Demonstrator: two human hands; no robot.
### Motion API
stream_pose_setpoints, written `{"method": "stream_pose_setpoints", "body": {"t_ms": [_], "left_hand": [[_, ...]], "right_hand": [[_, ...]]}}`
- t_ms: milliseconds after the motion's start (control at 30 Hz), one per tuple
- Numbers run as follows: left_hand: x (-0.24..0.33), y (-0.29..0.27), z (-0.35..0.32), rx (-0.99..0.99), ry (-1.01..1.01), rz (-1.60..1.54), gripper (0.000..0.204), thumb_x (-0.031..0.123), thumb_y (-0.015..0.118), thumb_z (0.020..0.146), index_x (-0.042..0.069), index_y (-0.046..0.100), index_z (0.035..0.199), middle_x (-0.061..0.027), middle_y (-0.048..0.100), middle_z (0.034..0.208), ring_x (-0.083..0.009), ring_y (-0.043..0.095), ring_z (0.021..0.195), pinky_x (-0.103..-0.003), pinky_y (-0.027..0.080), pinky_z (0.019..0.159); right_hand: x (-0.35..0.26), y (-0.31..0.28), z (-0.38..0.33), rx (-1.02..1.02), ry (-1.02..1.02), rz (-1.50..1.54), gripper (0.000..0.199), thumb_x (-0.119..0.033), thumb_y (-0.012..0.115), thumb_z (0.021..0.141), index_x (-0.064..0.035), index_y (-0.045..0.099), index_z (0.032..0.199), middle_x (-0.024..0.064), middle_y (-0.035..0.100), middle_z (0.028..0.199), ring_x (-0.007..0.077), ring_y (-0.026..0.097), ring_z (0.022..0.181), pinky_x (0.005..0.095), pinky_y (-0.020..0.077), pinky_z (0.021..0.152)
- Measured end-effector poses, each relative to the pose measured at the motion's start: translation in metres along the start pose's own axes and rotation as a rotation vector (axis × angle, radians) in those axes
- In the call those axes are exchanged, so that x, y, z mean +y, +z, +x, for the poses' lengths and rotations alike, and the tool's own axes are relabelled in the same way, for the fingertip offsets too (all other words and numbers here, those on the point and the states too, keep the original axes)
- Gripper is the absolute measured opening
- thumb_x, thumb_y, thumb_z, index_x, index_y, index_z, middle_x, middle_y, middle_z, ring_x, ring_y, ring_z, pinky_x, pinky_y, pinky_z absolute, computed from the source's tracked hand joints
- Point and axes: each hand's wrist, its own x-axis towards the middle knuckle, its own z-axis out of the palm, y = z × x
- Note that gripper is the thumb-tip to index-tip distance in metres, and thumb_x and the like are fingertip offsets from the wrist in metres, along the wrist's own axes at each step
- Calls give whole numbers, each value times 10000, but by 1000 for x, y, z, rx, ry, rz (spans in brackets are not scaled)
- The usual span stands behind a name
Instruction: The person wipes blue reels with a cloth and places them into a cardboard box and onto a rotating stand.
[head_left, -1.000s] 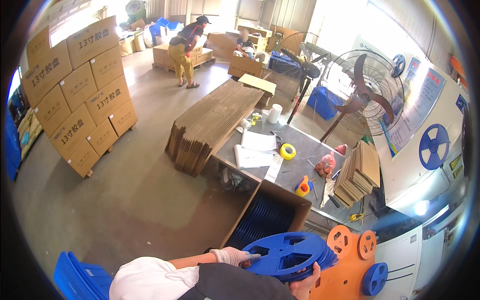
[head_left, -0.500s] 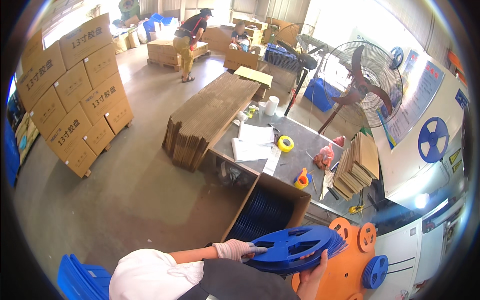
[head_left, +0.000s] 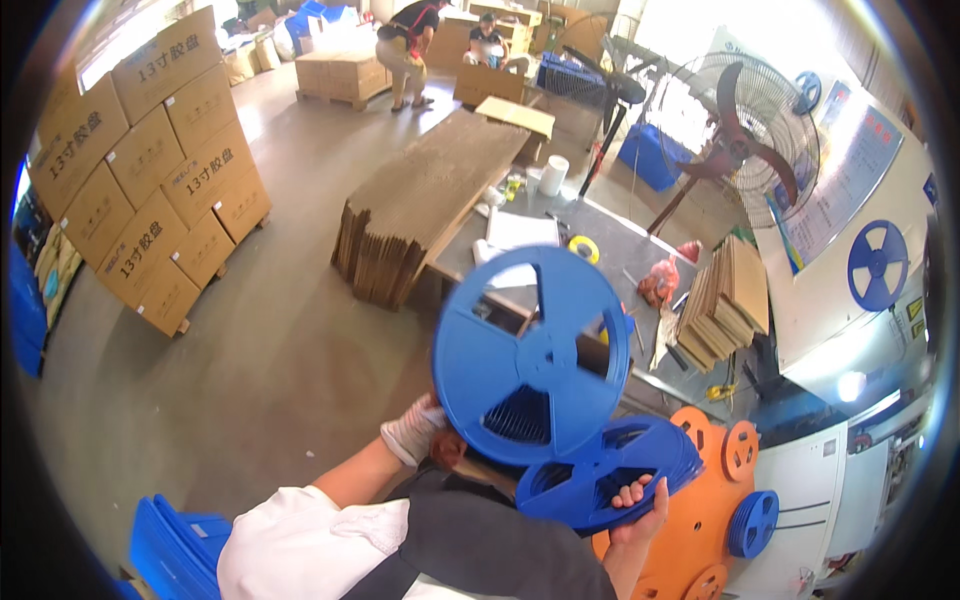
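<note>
My left hand [head_left: 412,430], in a light glove, grips the lower left rim of a blue plastic reel [head_left: 548,352]. That reel is raised, its broad face with large cut-outs turned toward me. Low in front of my body, my bare right hand [head_left: 640,508] is closed around the right side of a stack of similar blue reels [head_left: 600,458], fingers curled through an opening. The raised reel hides most of a cardboard box; packed blue reel edges [head_left: 520,418] show through a cut-out.
An orange wheel-like fixture [head_left: 690,520] holding several blue reels [head_left: 752,524] stands at right. Ahead, a grey worktable [head_left: 610,240] bears flat cardboard [head_left: 720,305] and tape. Folded cartons [head_left: 440,190], stacked boxes [head_left: 150,190] and a large fan [head_left: 735,145] stand beyond. Two people are in the background.
My left hand has lifted one reel off the stack, up and turned its face toward me. My right hand still holds the other reels. The person in the background bends further.
</note>
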Motion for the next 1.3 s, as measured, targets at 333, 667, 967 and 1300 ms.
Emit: {"method": "stream_pose_setpoints", "body": {"t_ms": [333,667,967,1300], "left_hand": [[9,-37,-9,-104,172,4,426,231,758,756,33,581,1089,-127,637,987,-245,643,877,-355,555,765],[-4,-47,-9,-110,129,-108,376,275,730,779,38,589,1034,-108,610,932,-210,612,820,-292,528,708],[-12,-56,-2,-177,128,-161,457,309,707,793,19,557,1113,-118,589,987,-222,605,871,-316,535,750],[-6,-79,22,-108,68,11,428,328,677,811,25,573,1096,-117,597,983,-217,610,848,-311,532,740]], "right_hand": [[11,0,-6,-17,22,-68,263,-317,516,916,-65,579,871,17,471,602,134,456,540,292,420,526],[14,0,-8,2,1,-94,261,-315,516,915,-60,555,876,11,451,596,123,446,544,278,416,528],[11,-4,-8,35,11,-61,248,-297,515,910,-53,563,897,20,455,612,136,433,563,292,401,551],[15,-9,-8,102,-42,-41,244,-294,526,903,-54,567,895,16,459,604,134,437,553,289,415,550]]}}
